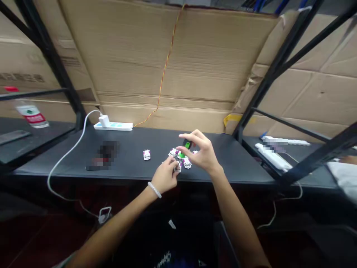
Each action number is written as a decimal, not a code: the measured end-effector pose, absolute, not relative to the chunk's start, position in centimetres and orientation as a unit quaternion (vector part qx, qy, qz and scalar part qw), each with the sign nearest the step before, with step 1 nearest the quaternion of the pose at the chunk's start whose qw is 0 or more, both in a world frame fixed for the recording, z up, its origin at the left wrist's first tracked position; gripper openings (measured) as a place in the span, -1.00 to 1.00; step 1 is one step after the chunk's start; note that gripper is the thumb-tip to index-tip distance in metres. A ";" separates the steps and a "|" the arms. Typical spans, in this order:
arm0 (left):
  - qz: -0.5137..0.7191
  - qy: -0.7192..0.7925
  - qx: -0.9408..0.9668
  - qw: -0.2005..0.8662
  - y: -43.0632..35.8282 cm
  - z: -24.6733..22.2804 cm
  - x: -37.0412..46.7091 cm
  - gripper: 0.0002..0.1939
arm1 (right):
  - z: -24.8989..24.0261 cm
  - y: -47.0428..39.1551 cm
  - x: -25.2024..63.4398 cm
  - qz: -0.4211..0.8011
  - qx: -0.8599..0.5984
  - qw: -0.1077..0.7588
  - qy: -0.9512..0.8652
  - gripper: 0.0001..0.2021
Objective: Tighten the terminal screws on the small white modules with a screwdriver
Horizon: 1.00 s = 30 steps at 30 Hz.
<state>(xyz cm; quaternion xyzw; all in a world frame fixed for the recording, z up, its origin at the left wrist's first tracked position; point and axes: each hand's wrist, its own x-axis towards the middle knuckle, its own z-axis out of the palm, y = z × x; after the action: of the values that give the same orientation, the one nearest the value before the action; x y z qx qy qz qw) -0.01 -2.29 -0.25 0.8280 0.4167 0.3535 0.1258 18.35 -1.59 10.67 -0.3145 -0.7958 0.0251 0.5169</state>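
Note:
My left hand, with a pale beaded bracelet on its wrist, pinches a small white-and-purple part low over the desk. Above it, my right hand curls its thumb and fingers around a short green-and-black screwdriver, its lower end slanting toward the parts. Whether its tip touches the held part I cannot tell. Several similar white-and-purple pieces lie under and between the hands, one just right of the left fingertips. Another white-and-purple piece lies apart on the left.
On the black desk, a white power strip with a plugged-in charger stands at the back left, its white cable looping over the front edge. A blurred dark object lies left. Black metal posts flank the desk before cardboard.

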 end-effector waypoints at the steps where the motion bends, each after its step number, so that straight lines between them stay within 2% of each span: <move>1: 0.353 0.416 0.829 0.124 -2.3 -0.3 0.0 -0.79 | 10.6 -1.5 18.2 0.000 -0.332 0.522 -0.786 -0.69; 4: 0.352 0.416 0.830 0.120 -2.2 -0.3 0.0 -0.80 | 10.5 -1.6 18.1 -0.005 -0.333 0.518 -0.788 -0.60; 8: 0.352 0.418 0.828 0.128 -2.2 -0.3 0.0 -0.78 | 10.7 -2.0 18.3 0.101 -0.267 0.496 -0.820 -0.40; 14: 0.345 0.422 0.829 0.125 -2.3 -0.1 0.0 -0.81 | 10.8 -2.1 18.3 0.021 -0.306 0.517 -0.799 -0.60; 22: 0.323 0.434 0.831 0.128 -2.6 1.3 -0.9 -0.82 | 10.2 -4.3 21.5 0.013 -0.357 0.617 -0.702 -0.63; 28: 0.326 0.444 0.821 0.152 -0.4 3.7 -5.1 -0.91 | 9.1 -5.5 25.1 -0.001 -0.367 0.661 -0.654 -0.65; 30: 0.294 0.462 0.821 0.158 0.2 4.1 -6.5 -0.87 | 9.0 -5.5 25.9 -0.004 -0.374 0.669 -0.642 -0.65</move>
<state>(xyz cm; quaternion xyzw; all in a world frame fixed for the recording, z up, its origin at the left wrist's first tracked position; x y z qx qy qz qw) -6.54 0.21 4.14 0.8213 0.4625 0.2939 0.1585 25.93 -5.48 8.97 -0.3743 -0.6420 -0.0039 0.6691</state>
